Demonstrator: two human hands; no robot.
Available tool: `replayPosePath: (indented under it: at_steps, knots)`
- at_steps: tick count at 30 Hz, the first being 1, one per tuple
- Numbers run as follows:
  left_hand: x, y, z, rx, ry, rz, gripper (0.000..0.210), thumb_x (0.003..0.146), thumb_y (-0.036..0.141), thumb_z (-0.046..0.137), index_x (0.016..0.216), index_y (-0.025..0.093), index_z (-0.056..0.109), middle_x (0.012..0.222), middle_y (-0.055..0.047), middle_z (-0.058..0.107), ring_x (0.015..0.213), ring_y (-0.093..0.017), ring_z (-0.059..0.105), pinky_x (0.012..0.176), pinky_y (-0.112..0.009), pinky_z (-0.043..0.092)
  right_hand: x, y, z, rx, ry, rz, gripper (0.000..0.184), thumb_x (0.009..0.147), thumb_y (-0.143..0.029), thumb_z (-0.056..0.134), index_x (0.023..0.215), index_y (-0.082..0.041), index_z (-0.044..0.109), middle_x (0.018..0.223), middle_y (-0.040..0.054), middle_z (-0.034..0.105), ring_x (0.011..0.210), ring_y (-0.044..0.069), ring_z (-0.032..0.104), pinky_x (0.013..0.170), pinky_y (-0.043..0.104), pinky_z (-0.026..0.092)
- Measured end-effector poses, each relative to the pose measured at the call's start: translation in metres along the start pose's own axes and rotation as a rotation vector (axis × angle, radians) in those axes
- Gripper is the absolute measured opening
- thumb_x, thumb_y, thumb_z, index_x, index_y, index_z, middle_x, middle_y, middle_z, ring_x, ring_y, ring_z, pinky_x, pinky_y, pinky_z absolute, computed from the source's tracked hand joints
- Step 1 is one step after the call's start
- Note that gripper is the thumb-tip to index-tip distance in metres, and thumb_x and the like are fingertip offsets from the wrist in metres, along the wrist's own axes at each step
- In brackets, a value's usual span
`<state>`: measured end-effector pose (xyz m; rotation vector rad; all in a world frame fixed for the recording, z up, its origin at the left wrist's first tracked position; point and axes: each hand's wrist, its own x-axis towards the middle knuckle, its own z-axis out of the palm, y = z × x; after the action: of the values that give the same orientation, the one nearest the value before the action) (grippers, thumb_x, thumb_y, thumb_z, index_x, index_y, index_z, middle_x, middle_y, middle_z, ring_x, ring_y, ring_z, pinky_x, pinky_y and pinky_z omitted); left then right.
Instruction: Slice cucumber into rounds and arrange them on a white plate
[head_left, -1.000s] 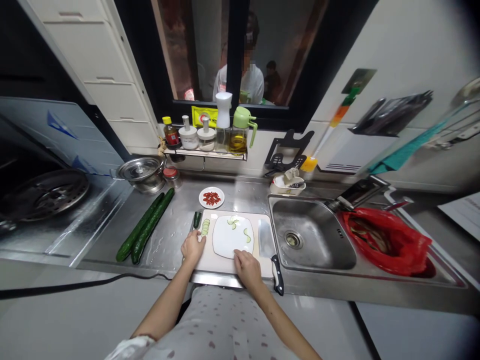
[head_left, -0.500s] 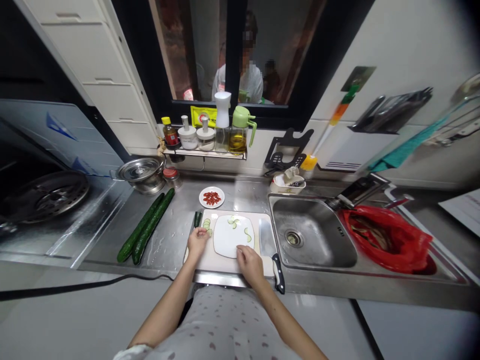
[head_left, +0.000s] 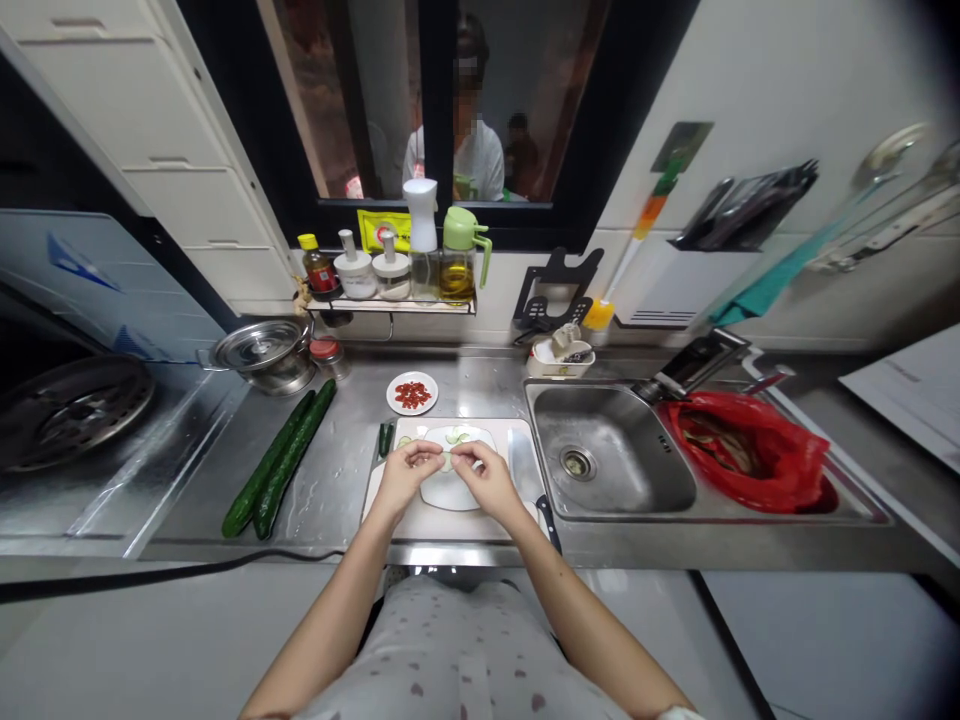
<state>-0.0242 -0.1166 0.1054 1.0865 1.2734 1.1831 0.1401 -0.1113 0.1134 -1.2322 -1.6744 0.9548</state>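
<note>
My left hand (head_left: 409,472) and my right hand (head_left: 486,477) meet above the white plate (head_left: 450,498), fingers pinched on a thin pale green cucumber slice (head_left: 448,462) between them. More cucumber slices (head_left: 456,435) lie toward the plate's far edge. The plate rests on a pale cutting board (head_left: 420,527). Past my left hand, a slice shows partly on the board, near short dark green cucumber pieces (head_left: 385,440). A knife with a black handle (head_left: 549,522) lies along the board's right side, its blade pointing away.
Two whole cucumbers (head_left: 292,460) lie on the steel counter at left, near a lidded pot (head_left: 262,355) and a red-lidded jar (head_left: 327,357). Behind the board stands a small plate of chopped red pieces (head_left: 412,393). At right are the sink (head_left: 615,450) and a red bag (head_left: 750,455).
My left hand has moved right from the slices at the board's left, and my right hand has moved up the plate. They now come together at a cucumber slice. The view has shifted slightly.
</note>
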Motion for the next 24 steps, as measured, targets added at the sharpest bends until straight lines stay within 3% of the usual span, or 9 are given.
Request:
replayPosePath:
  at_steps: [4, 7, 9, 12, 17, 24]
  knots:
    - [-0.004, 0.009, 0.005, -0.007, -0.038, 0.019, 0.031, 0.062, 0.034, 0.076, 0.083, 0.014, 0.068, 0.074, -0.003, 0.064, 0.068, -0.012, 0.056, 0.066, -0.023, 0.044, 0.0, -0.005, 0.0, 0.081, -0.008, 0.012, 0.018, 0.08, -0.036, 0.058, 0.078, -0.019, 0.065, 0.08, 0.0029, 0.065, 0.073, 0.014, 0.056, 0.063, 0.024, 0.042]
    - [-0.007, 0.013, 0.008, -0.024, 0.031, 0.037, 0.033, 0.065, 0.037, 0.074, 0.088, 0.015, 0.065, 0.071, -0.001, 0.063, 0.065, -0.01, 0.055, 0.064, -0.021, 0.041, 0.001, -0.006, -0.003, 0.143, 0.011, 0.055, 0.02, 0.079, -0.038, 0.058, 0.075, -0.019, 0.063, 0.076, 0.0023, 0.064, 0.072, 0.014, 0.056, 0.06, 0.024, 0.042]
    - [-0.01, 0.016, 0.009, -0.022, 0.061, 0.01, 0.034, 0.07, 0.043, 0.07, 0.089, 0.015, 0.064, 0.062, 0.001, 0.061, 0.058, -0.009, 0.051, 0.058, -0.02, 0.037, 0.001, -0.007, -0.005, 0.166, 0.036, 0.071, 0.022, 0.079, -0.04, 0.059, 0.075, -0.019, 0.062, 0.076, 0.0025, 0.064, 0.071, 0.014, 0.056, 0.059, 0.024, 0.041]
    - [-0.014, 0.02, 0.012, -0.04, -0.008, -0.089, 0.041, 0.074, 0.051, 0.063, 0.091, 0.014, 0.063, 0.052, 0.002, 0.057, 0.046, -0.007, 0.04, 0.049, -0.019, 0.029, 0.002, -0.008, -0.008, 0.171, 0.06, 0.063, 0.024, 0.078, -0.042, 0.059, 0.076, -0.019, 0.063, 0.079, 0.0033, 0.065, 0.072, 0.014, 0.056, 0.058, 0.023, 0.041]
    - [-0.016, 0.026, 0.019, -0.208, -0.12, -0.271, 0.057, 0.071, 0.057, 0.062, 0.108, 0.014, 0.059, 0.064, -0.002, 0.063, 0.044, -0.004, 0.038, 0.043, -0.017, 0.018, 0.001, -0.01, -0.01, 0.148, 0.061, -0.004, 0.022, 0.081, -0.04, 0.058, 0.078, -0.019, 0.065, 0.081, 0.0036, 0.064, 0.075, 0.014, 0.057, 0.057, 0.023, 0.039]
    - [-0.015, 0.034, 0.018, -0.338, -0.098, -0.365, 0.059, 0.063, 0.043, 0.074, 0.113, 0.017, 0.056, 0.073, 0.001, 0.06, 0.047, -0.002, 0.04, 0.041, -0.015, 0.017, -0.002, -0.011, -0.012, 0.097, 0.008, -0.101, 0.016, 0.084, -0.034, 0.057, 0.08, -0.02, 0.066, 0.08, 0.0028, 0.061, 0.077, 0.014, 0.056, 0.06, 0.023, 0.04]
